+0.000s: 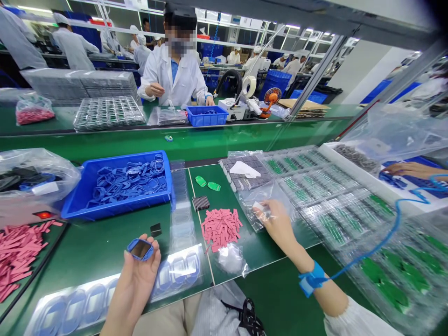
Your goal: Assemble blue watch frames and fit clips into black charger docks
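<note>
Left hand (140,275) holding dark-panelled blue plastic frame (140,250); right hand (278,223) over clear bag (249,215), fingertips at white piece (258,206), can't tell if pinched

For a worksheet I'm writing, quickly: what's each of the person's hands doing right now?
Left hand: holding a blue-framed dark panel.
Right hand: fingers closed on a small white piece, at the clear plastic bag.
</note>
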